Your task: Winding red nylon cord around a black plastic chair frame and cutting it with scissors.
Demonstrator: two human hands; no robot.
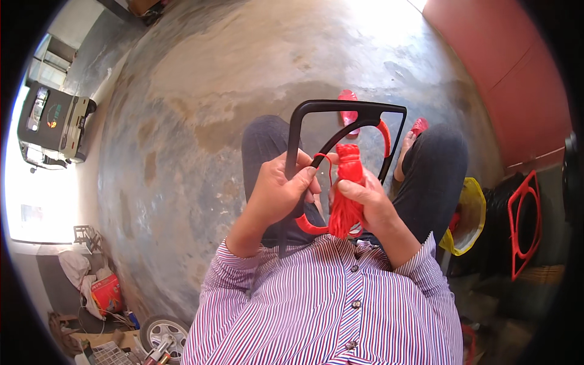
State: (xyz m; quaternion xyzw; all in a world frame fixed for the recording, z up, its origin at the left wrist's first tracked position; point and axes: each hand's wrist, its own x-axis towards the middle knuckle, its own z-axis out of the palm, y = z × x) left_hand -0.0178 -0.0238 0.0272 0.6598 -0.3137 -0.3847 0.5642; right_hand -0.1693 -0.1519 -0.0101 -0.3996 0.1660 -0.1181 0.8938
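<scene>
Over my lap is a black frame (340, 106) with a flat top bar, straight sides and a curved inner ring. Red cord is wound tightly round part of that ring at the upper right (385, 137) and at the lower left (309, 225). My left hand (272, 190) closes on the frame's left side, thumb against the ring where a strand of cord crosses it. Gripped in my right hand (376, 205) is a hank of red cord (347, 210), bound near its top, with loose strands hanging below. A thin loop joins the hank to the ring.
Beside my right knee stands a yellow-rimmed container (477, 210), with a red frame (524, 225) of similar shape farther right. A wheel (164, 337) and a red box (108, 295) lie at lower left. A small vehicle (58, 125) stands by the bright doorway. Red sandals (349, 115) are on my feet.
</scene>
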